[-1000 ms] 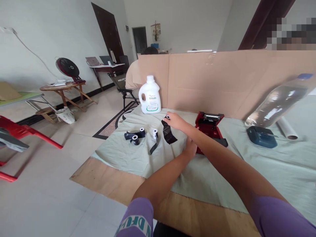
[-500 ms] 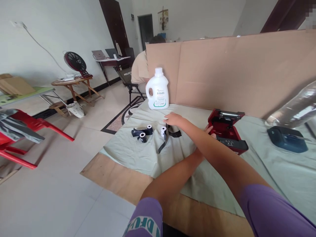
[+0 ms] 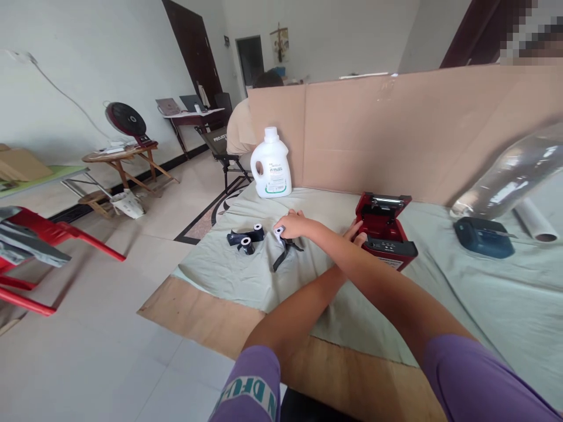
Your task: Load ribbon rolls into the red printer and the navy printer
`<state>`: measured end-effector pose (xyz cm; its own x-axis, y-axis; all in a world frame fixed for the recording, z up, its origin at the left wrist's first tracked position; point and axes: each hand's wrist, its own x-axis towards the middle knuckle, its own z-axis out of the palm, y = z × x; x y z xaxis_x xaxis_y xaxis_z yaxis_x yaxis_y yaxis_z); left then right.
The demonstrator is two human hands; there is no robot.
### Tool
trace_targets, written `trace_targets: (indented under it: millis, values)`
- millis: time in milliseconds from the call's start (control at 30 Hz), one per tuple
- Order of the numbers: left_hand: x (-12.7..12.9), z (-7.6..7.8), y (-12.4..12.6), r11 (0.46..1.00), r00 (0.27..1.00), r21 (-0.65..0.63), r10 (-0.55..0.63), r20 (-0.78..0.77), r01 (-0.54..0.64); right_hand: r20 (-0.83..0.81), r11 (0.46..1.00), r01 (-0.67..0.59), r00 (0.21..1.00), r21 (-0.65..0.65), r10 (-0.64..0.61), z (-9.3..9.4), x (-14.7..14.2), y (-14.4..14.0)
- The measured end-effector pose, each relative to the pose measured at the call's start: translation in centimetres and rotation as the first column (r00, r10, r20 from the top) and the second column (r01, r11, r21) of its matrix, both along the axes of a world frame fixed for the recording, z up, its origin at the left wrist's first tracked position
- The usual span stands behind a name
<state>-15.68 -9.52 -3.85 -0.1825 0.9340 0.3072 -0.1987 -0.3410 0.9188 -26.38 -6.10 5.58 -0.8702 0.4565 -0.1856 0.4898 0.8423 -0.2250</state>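
Note:
My arms cross over the green cloth (image 3: 229, 269). My left hand (image 3: 355, 232) grips the left side of a small red-and-black printer (image 3: 389, 243), whose lid stands open. My right hand (image 3: 294, 225) reaches over to the left, fingers closed around a small paper roll (image 3: 278, 233) with a white core and a dark loose strip. That strip (image 3: 280, 258) trails on the cloth toward me; more dark strip shows under the hand. Two more rolls lie just left: a nearer roll (image 3: 247, 245) and a farther roll (image 3: 257, 230), with dark paper unwound beside them.
Behind the rolls stands a white detergent jug (image 3: 271, 167) before a cardboard partition (image 3: 373, 135). To the right lie a dark blue device (image 3: 484, 237), a clear plastic-wrapped bundle (image 3: 505, 170) and a tube (image 3: 535, 220). A person (image 3: 241, 126) sits behind the partition. A red chair (image 3: 57, 234) stands left.
My right hand has come down and closed on the paper roll it hovered behind. My left hand stays at the printer. The whole view has shifted slightly to the right.

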Motion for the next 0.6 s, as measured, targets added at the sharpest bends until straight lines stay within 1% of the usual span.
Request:
trace_targets:
  millis: [100, 200, 233, 267, 333, 367, 433, 533, 600]
  values:
    - [0.0, -0.1, -0.3, 0.999, 1.0, -0.033, 0.009, -0.01, -0.01, -0.027, 0.994, 0.075, 0.997, 0.075, -0.074, -0.6, -0.4, -1.2]
    - [0.0, -0.1, -0.7, 0.998, 1.0, -0.058, 0.017, -0.016, -0.017, -0.16, 0.979, 0.127, 0.982, 0.158, -0.101, -1.3, -0.7, -2.6]
    - [0.0, -0.1, -0.8, 0.998, 1.0, -0.061, 0.018, -0.02, -0.02, -0.22, 0.979, 0.129, 0.971, 0.161, -0.092, -1.5, -0.6, -3.0]
    - [0.0, -0.1, -0.8, 0.998, 1.0, -0.061, 0.019, -0.024, -0.021, -0.29, 0.983, 0.116, 0.954, 0.14, -0.071, -1.6, -0.3, -3.3]
    - [0.0, -0.1, -0.6, 0.999, 0.999, -0.052, 0.016, -0.032, -0.017, -0.448, 0.998, 0.057, 0.893, 0.031, -0.037, -1.6, 1.1, -3.5]
    - [0.0, -0.1, -0.4, 0.999, 0.999, -0.043, 0.012, -0.035, -0.013, -0.52, 0.999, 0.019, 0.853, -0.046, -0.04, -1.5, 2.3, -3.4]
    - [0.0, -0.1, 0.1, 1.0, 0.999, -0.018, -0.005, -0.042, 0.004, -0.621, 0.98, -0.021, 0.776, -0.199, -0.109, -1.1, 5.5, -3.1]
    - [0.3, -0.4, 0.8, 1.0, 1.0, -0.008, -0.011, 0.026, 0.011, -0.661, 0.919, 0.024, 0.688, -0.394, -0.301, 0.1, 11.8, -2.1]
    - [0.7, -1.0, 1.1, 0.999, 0.995, -0.043, -0.004, 0.103, 0.009, -0.681, 0.887, 0.034, 0.628, -0.461, -0.378, 1.5, 16.2, -1.3]
